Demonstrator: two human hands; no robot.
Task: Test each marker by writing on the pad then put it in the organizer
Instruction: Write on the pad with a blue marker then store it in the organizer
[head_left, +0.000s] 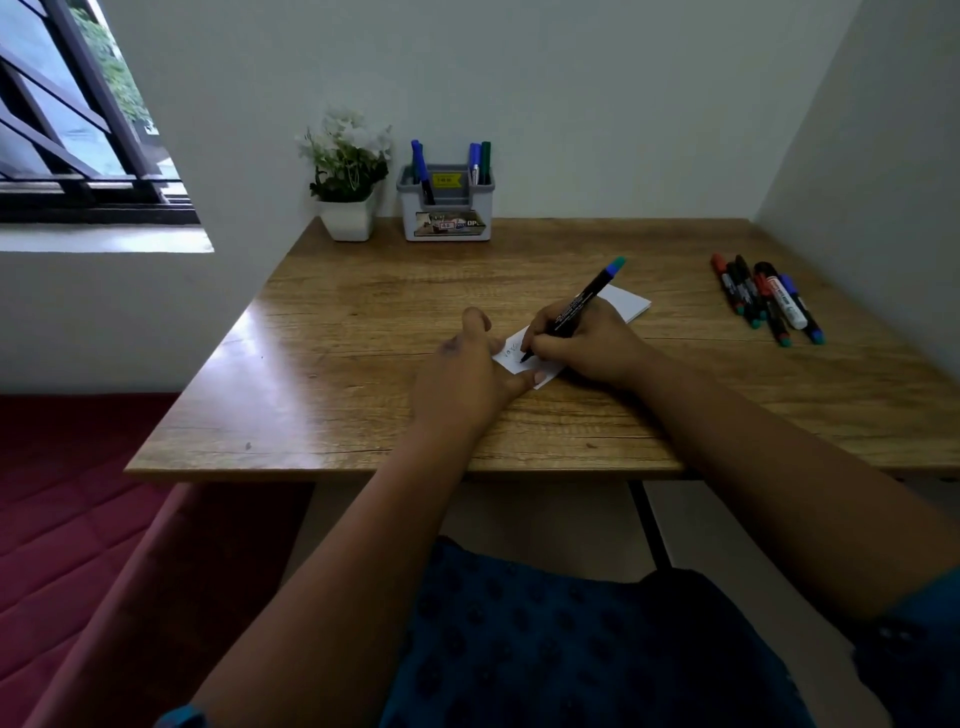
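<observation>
The right hand (587, 343) pinches a black marker (576, 306) between its curled fingers, with the tip down on a small white pad (511, 358) near the middle of the wooden desk (363, 364). The marker leans up and away to the right, and its far end is teal. A few scribbled marks show on the pad just left of the tip, too small to read. The left hand (472, 374) lies on the pad's left edge, its thumb pressed flat across the near corner; the other fingers look loosely curled, though the back of the hand hides most of them. A second white pad or stack of paper (626, 301) sticks out from behind the right hand on its far side.

At the far edge of the desk, against the wall, stands a grey and white organizer (447, 208). A blue marker (422, 171) leans in its left compartment, and another blue marker (474, 162) and a dark green one (485, 161) stand upright in its right compartment. Just left of it sits a white pot with white flowers (347, 171).

Well apart on the right of the desk lies a loose bunch of markers (769, 301), touching one another, with red, black and blue bodies.
</observation>
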